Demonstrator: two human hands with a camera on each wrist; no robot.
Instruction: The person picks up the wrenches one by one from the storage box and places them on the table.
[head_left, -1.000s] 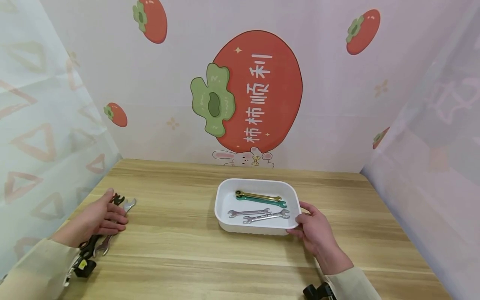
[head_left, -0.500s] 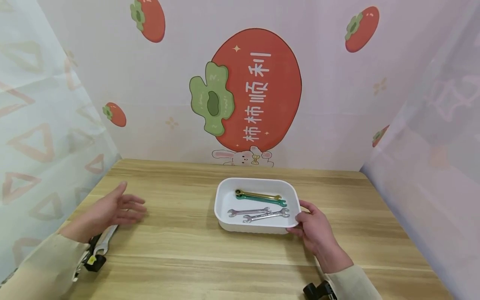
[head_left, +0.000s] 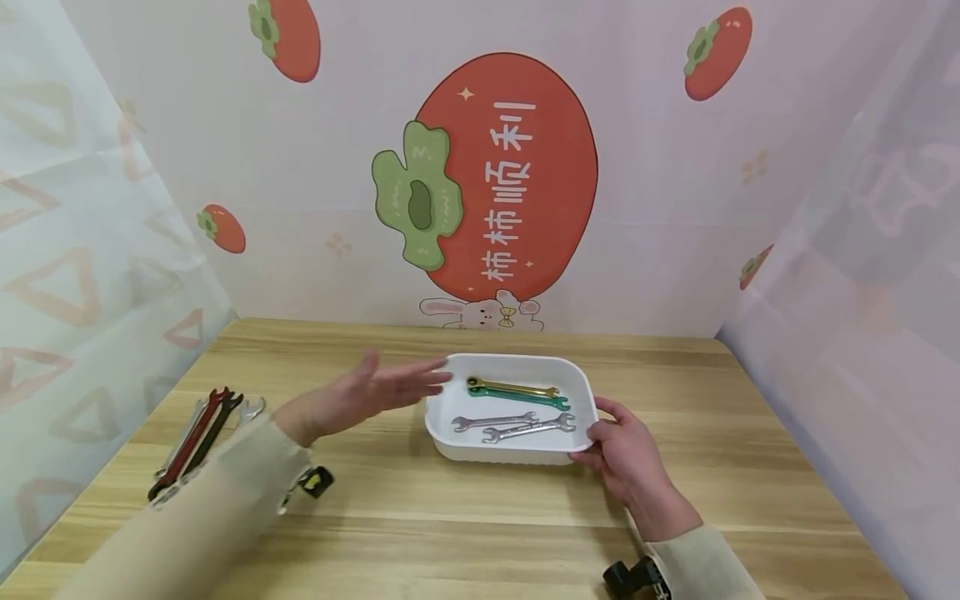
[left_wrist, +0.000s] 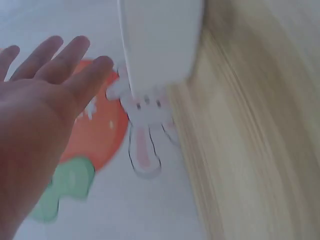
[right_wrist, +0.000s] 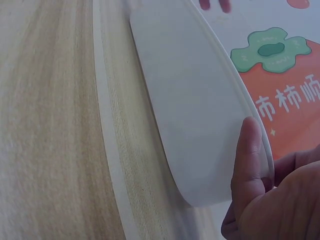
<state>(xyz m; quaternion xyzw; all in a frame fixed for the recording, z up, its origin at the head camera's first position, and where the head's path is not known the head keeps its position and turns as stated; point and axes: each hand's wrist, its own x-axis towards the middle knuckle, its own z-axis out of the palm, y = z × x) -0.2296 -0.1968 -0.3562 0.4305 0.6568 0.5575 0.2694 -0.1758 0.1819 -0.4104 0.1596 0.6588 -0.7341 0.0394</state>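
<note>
A white plastic tray [head_left: 502,456] stands mid-table in the head view. Inside it are a gold wrench [head_left: 513,387], a green wrench [head_left: 551,401] and two silver wrenches, one [head_left: 493,422] behind the other [head_left: 529,429]. My right hand [head_left: 630,458] grips the tray's right front corner; the right wrist view shows the thumb [right_wrist: 248,150] against the outer wall. Empty, with fingers stretched out, my left hand [head_left: 367,396] reaches to the tray's left rim, its fingertips overlapping that rim in the head view.
On the table's left lie a red wrench [head_left: 197,437], a black wrench [head_left: 213,432] and silver wrenches [head_left: 180,440], partly covered by my left sleeve [head_left: 217,492]. Behind the wooden table [head_left: 420,533] hangs a printed cloth backdrop [head_left: 645,275], with more cloth at both sides.
My left hand has left the wrenches on the left and swung right to the tray, uncovering the red and black wrenches. The right hand keeps its hold on the tray.
</note>
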